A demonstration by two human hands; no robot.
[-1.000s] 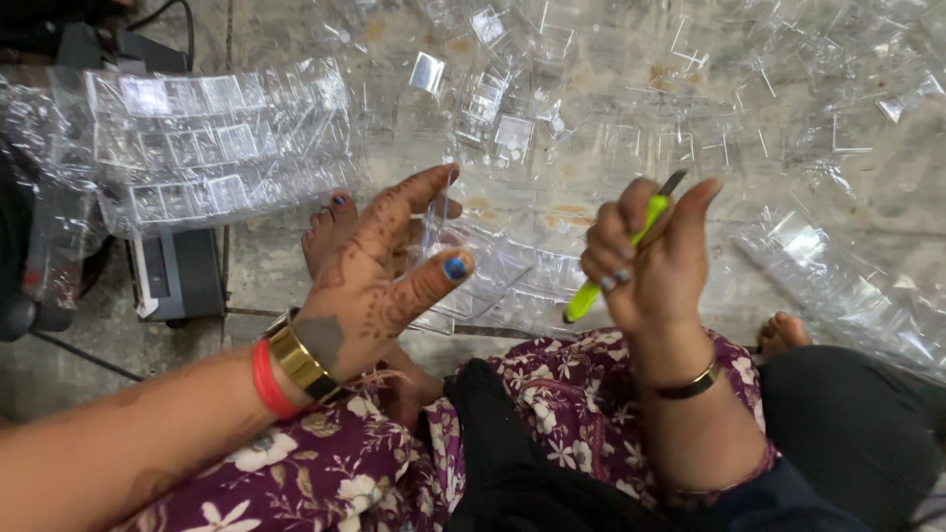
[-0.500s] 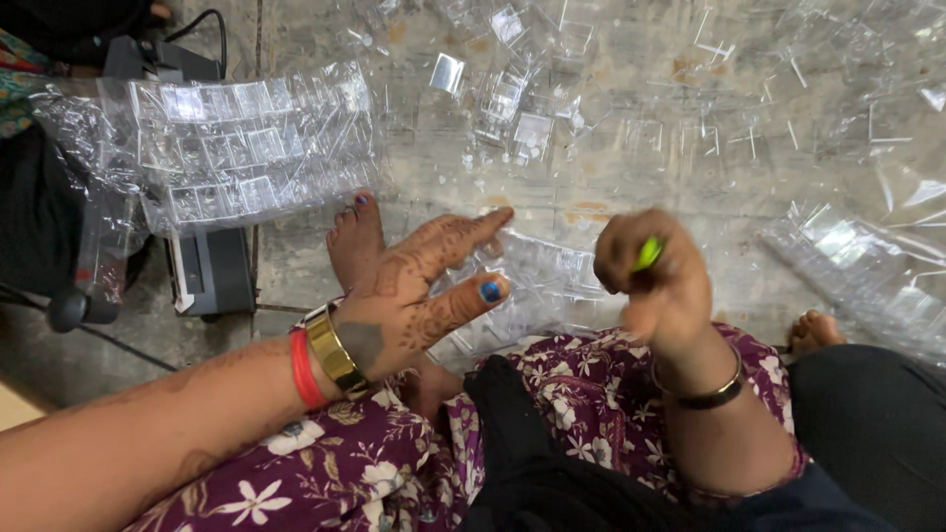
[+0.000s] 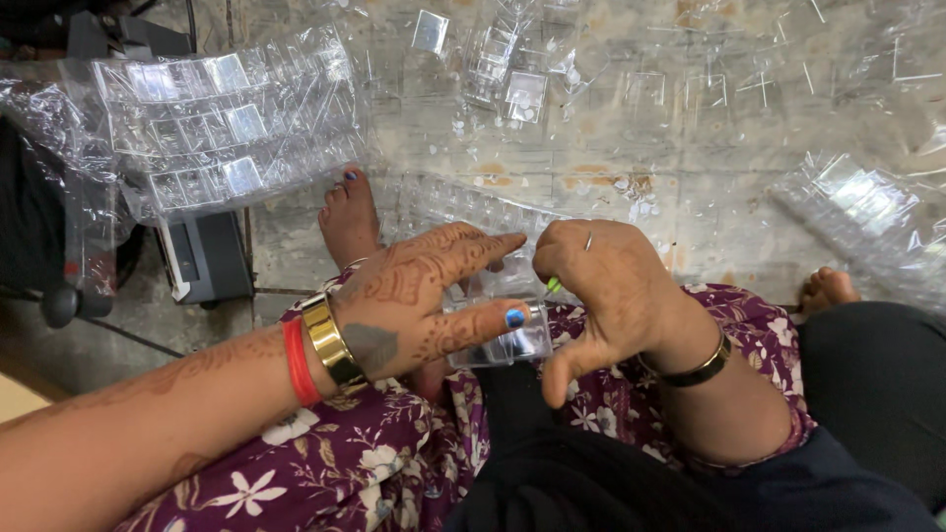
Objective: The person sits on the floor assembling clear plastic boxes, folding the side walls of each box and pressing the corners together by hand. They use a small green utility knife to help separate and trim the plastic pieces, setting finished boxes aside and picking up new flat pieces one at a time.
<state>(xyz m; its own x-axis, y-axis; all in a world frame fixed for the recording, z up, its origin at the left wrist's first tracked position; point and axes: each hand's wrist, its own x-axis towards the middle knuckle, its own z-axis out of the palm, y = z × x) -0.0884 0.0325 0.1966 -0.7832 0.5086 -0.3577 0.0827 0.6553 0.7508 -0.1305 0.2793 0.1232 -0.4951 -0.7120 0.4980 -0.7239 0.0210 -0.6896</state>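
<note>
My left hand (image 3: pixel 419 300), patterned with henna, grips a small clear plastic piece (image 3: pixel 503 340) between thumb and fingers above my lap. My right hand (image 3: pixel 601 291) is curled around a green tool (image 3: pixel 554 285) whose tip shows just beside the clear piece. The two hands almost touch. A row of clear plastic pieces (image 3: pixel 473 212) lies on the floor just beyond my fingers. Most of the green tool is hidden inside my fist.
A bag of stacked clear plastic boxes (image 3: pixel 212 123) sits at the left, another bag (image 3: pixel 867 212) at the right. Loose clear pieces (image 3: pixel 507 84) litter the stone floor. A dark device (image 3: pixel 202 256) stands beside my foot (image 3: pixel 350 217).
My right hand has dropped and closed in on the left, the green tool now mostly buried in my fist. My left hand now pinches a clear piece.
</note>
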